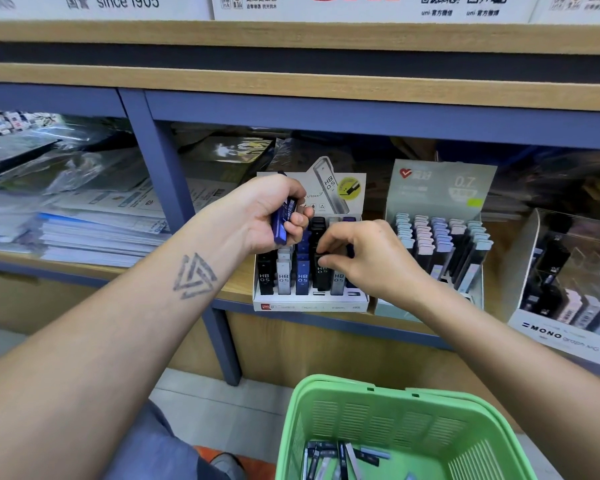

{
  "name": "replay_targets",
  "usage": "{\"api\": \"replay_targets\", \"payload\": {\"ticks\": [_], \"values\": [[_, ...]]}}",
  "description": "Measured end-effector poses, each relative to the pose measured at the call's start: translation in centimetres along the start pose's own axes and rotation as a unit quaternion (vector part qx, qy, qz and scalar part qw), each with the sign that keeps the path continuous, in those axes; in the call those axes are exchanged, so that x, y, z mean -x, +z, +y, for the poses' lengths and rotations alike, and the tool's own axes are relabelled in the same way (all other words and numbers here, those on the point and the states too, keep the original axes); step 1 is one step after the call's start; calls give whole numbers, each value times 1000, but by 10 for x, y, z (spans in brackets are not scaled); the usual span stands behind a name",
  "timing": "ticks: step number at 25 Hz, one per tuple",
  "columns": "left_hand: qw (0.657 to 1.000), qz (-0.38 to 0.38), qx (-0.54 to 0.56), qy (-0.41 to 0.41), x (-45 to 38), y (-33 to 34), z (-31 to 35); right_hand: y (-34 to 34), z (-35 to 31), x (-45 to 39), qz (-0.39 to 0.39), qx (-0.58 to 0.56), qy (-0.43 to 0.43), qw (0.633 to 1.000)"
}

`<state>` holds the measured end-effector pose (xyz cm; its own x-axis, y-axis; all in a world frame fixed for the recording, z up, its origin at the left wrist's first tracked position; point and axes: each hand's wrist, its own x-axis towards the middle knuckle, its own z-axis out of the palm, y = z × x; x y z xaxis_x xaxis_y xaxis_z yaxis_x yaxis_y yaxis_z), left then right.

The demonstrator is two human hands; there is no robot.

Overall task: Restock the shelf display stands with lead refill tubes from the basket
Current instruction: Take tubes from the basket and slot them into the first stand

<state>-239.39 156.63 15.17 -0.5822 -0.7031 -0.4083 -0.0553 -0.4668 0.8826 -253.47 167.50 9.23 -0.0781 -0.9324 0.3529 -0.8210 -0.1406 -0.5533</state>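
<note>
A white HB 0.5 display stand (310,302) sits on the shelf with rows of black, grey and blue lead refill tubes. My left hand (269,211) hovers above its left side and grips blue tubes (282,221). My right hand (368,256) pinches a black tube (321,273) standing in the stand's fourth column. A green basket (388,415) below holds several loose tubes (340,460).
A pale 0.7 stand (440,188) with pastel and dark tubes stands to the right, then a clear MONO stand (568,306). Stacked paper packs (84,233) fill the left shelf bay behind a blue post (167,168). A wooden shelf edge (291,88) runs overhead.
</note>
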Motion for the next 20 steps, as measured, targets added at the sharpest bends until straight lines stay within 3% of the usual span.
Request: {"api": "replay_targets", "payload": {"ticks": [9,20], "values": [[1000,5,-7,5,-2,-2,-2,5,5,-2,54,-10,22,998],[1000,3,-8,7,-2,1,-2,2,10,-5,42,-12,39,998]]}}
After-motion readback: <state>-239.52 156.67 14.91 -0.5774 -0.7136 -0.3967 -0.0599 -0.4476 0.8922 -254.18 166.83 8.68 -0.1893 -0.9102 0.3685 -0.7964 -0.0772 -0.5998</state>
